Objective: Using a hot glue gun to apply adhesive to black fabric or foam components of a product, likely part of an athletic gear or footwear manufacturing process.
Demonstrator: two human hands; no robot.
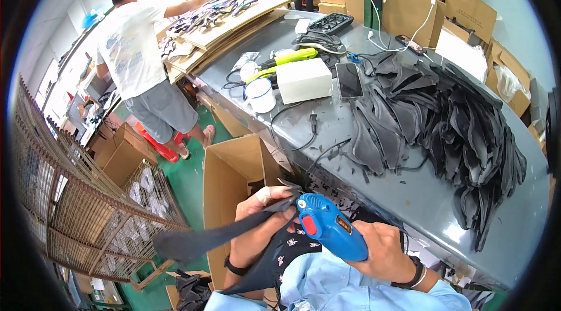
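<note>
My left hand (260,220) pinches a dark grey, curved piece of soft material (210,236); its long end hangs out to the left. In my right hand (380,249) is a blue handheld power tool (333,226) with a red button. The tool's front end meets the upper end of the grey piece, beside my left fingers. Its tip is hidden there, so I cannot tell what kind of tool it is. On the grey table (409,206), to the right, a large heap of similar dark pieces (467,130) lies piled up.
A white box (304,81), a phone (350,80), a white mug (260,96), a yellow-green tool (292,58) and a loose plug (314,124) lie on the table. Left of it stand an open carton (225,165) and a wire cage (93,217). A person (137,59) works at the far boards.
</note>
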